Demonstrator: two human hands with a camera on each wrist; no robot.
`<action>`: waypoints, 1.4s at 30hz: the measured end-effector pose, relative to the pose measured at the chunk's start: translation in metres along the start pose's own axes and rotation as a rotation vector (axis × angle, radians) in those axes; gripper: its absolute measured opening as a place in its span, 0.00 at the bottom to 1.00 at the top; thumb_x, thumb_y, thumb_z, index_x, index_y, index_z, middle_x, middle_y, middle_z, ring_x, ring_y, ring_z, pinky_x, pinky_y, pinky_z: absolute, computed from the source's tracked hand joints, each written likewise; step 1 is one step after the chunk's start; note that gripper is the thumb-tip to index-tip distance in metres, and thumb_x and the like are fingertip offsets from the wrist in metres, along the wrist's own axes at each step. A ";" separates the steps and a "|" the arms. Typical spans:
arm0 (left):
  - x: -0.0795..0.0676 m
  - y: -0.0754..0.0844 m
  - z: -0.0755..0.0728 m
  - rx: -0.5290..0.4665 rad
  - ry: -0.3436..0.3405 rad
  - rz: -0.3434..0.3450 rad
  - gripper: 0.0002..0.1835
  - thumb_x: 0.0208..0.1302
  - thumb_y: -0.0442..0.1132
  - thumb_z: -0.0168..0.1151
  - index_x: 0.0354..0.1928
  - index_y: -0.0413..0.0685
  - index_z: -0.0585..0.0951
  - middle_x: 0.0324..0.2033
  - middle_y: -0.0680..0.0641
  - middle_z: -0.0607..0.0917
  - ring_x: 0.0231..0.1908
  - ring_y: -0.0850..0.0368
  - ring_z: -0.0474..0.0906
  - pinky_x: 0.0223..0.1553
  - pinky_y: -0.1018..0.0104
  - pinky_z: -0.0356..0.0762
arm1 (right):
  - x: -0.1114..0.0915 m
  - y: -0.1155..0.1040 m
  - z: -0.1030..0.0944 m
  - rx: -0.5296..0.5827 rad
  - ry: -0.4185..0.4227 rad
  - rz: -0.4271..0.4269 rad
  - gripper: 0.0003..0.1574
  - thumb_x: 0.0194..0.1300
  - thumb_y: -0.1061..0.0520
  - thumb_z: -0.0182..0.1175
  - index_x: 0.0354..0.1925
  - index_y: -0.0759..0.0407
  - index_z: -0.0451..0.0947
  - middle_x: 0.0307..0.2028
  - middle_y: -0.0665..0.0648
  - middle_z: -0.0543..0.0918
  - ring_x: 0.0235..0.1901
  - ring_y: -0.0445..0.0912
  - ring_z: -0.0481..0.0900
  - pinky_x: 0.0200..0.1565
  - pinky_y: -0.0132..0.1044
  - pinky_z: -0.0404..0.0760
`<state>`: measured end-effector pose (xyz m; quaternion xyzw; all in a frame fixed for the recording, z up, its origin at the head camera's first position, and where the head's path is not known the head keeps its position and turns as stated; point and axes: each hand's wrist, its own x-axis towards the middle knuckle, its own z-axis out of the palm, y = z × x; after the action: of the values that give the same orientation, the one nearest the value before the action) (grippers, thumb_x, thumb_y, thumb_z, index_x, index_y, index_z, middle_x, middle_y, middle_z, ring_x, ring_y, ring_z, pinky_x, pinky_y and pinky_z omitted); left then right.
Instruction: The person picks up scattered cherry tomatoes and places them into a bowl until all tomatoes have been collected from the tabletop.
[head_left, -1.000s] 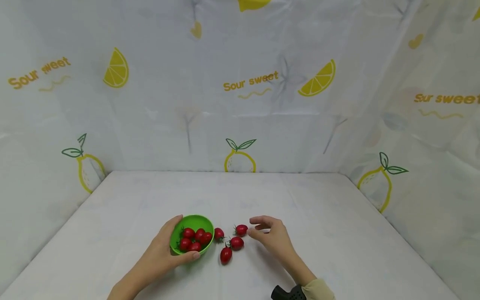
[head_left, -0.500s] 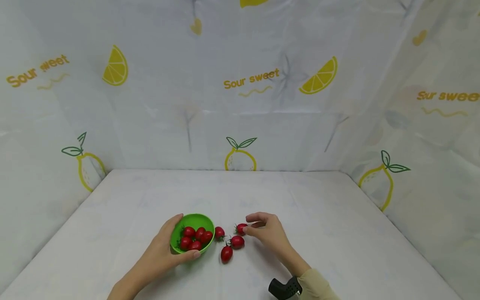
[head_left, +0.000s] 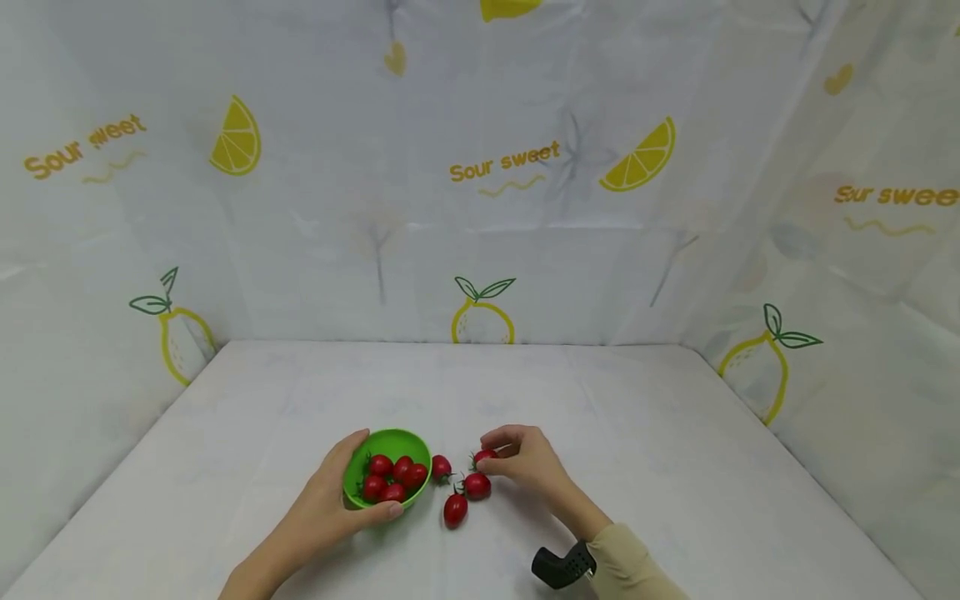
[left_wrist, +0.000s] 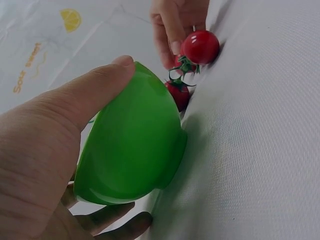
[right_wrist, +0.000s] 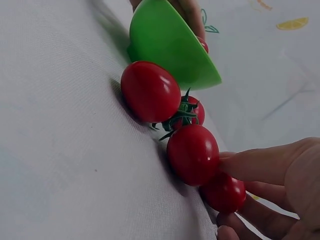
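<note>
My left hand (head_left: 326, 492) holds a small green bowl (left_wrist: 137, 137), thumb along the near rim and fingers round the far side. Inside the bowl lie several red cherry tomatoes (head_left: 393, 477) with green stems. To the right of it, my right hand (head_left: 528, 458) pinches a cherry tomato (right_wrist: 226, 192) between thumb and fingers, low over the cloth. Three more lie loose between the hands: one beside the bowl rim (head_left: 441, 468), one closest to the right hand, a cherry tomato (head_left: 477, 486), and the nearest one, an oval cherry tomato (head_left: 455, 510).
A white cloth (head_left: 600, 417) covers the table. Behind and at both sides rise pale curtains (head_left: 337, 208) printed with lemons and lettering. A black strap-like device (head_left: 562, 567) sits at the right wrist, by a beige sleeve (head_left: 633, 567).
My right hand has moved a little left, and its thumb and fingers have closed round the farthest loose cherry tomato. The left hand and the bowl stay in place.
</note>
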<state>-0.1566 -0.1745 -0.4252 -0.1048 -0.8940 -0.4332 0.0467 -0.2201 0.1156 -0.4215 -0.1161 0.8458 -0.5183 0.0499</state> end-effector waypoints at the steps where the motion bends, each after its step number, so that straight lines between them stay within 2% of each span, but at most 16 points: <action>1: 0.000 0.000 0.000 -0.002 0.000 -0.001 0.58 0.46 0.63 0.76 0.73 0.45 0.59 0.69 0.42 0.64 0.66 0.43 0.62 0.61 0.43 0.68 | 0.001 0.000 0.000 -0.002 -0.011 -0.003 0.19 0.55 0.59 0.74 0.46 0.63 0.84 0.37 0.53 0.84 0.38 0.47 0.79 0.38 0.39 0.80; 13: 0.000 0.002 0.000 0.002 -0.002 -0.015 0.58 0.45 0.63 0.77 0.73 0.45 0.58 0.69 0.42 0.64 0.66 0.43 0.62 0.59 0.43 0.69 | 0.006 0.001 -0.002 -0.035 -0.096 -0.029 0.17 0.55 0.62 0.74 0.43 0.64 0.84 0.34 0.51 0.85 0.35 0.45 0.79 0.38 0.38 0.79; 31: 0.000 0.001 0.001 0.001 0.006 -0.014 0.59 0.45 0.64 0.77 0.73 0.45 0.59 0.69 0.43 0.64 0.66 0.43 0.63 0.59 0.43 0.70 | 0.007 0.002 0.000 -0.071 -0.093 -0.047 0.15 0.54 0.61 0.74 0.42 0.63 0.84 0.34 0.51 0.84 0.34 0.45 0.77 0.39 0.39 0.77; 42: -0.001 0.000 0.001 -0.008 0.006 -0.007 0.59 0.45 0.63 0.77 0.73 0.45 0.59 0.69 0.43 0.64 0.66 0.43 0.63 0.60 0.43 0.69 | 0.007 0.000 -0.002 -0.045 -0.096 -0.061 0.15 0.54 0.61 0.74 0.41 0.63 0.85 0.36 0.53 0.84 0.33 0.46 0.78 0.34 0.39 0.78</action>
<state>-0.1555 -0.1733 -0.4260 -0.1007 -0.8924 -0.4373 0.0474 -0.2269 0.1154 -0.4206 -0.1676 0.8499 -0.4944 0.0723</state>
